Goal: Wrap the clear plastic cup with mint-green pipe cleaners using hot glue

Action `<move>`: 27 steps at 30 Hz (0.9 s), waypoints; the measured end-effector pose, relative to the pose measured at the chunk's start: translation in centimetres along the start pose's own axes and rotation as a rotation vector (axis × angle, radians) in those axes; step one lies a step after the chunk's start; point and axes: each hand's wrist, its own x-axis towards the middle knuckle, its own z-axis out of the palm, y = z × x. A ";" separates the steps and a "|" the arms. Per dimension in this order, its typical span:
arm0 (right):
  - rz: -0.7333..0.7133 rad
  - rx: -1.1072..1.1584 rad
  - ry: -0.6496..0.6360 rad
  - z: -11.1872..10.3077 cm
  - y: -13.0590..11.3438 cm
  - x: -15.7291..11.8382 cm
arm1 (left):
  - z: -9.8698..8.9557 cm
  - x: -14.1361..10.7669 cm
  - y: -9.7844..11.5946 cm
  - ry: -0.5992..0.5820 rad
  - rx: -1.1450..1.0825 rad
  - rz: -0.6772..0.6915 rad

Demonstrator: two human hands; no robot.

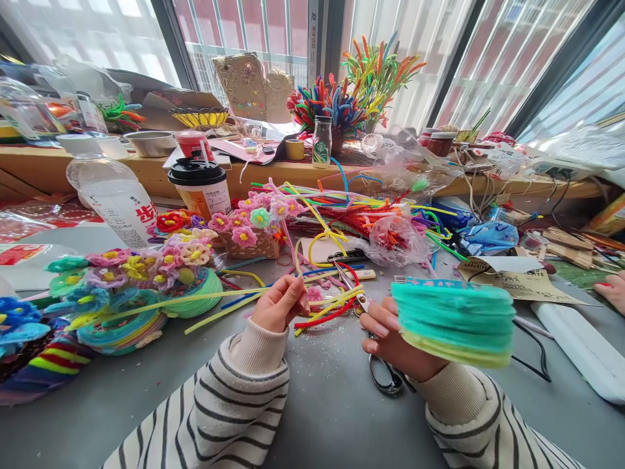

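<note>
My left hand (280,303) is closed in a pinch on a long pale yellow pipe cleaner (195,299), which stretches away to the left. In my right hand (400,339) is a rounded basket wrapped in teal pipe cleaners (452,316), with a yellow-green band along one edge; its far side is hidden. Between and below the hands lie scissors (385,381) with dark handles, partly covered by my right hand. Red and yellow pipe cleaners (334,312) are on the grey table (322,417), among glitter specks.
To the left stand pipe-cleaner flower baskets (195,293), a water bottle (112,189) and a lidded paper cup (200,189). Loose pipe cleaners (342,218) are heaped at the back. A white box-like object (581,352) lies right, near another person's hand (612,290).
</note>
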 end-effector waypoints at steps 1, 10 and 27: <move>0.047 0.089 -0.042 0.0 -0.3 0.2 | 0.0 0.0 0.0 -0.011 0.009 0.003; 0.222 0.559 -0.174 0.0 -1.4 0.4 | 0.0 0.1 -0.2 -0.042 0.030 0.023; 0.395 1.002 -0.170 0.4 -0.5 0.0 | 0.8 -0.7 0.6 0.129 0.021 -0.111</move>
